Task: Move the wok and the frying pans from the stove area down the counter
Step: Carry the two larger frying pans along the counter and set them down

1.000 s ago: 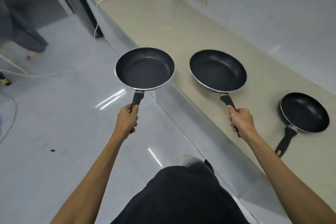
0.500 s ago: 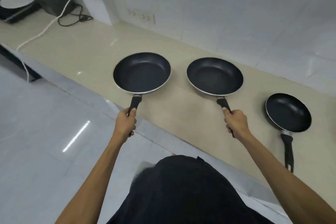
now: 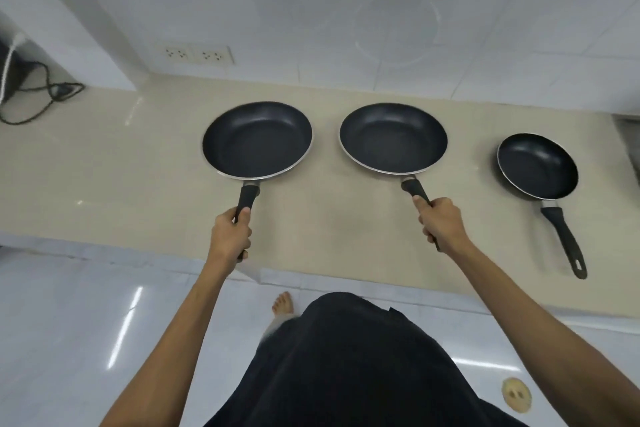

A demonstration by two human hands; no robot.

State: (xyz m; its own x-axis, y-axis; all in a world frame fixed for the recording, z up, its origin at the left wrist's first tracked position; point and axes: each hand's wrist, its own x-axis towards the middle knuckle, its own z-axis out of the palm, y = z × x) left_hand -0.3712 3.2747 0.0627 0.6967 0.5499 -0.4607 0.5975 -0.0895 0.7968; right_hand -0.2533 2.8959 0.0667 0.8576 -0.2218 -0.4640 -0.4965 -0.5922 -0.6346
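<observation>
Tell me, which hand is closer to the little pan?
Right. The right hand, gripping the middle pan, is beside the little pan. The left hand holds the far pan.

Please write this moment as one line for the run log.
left hand: grips left frying pan handle | right hand: grips middle frying pan handle | small frying pan: on counter, untouched | wok: not in view

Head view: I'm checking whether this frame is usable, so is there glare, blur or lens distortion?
Head view: streaky glare on the glossy floor; wide-angle bending of the counter edge and wall tiles; soft blur at the black cable and foot; the pans held by the left hand and right hand stay fairly sharp.
</observation>
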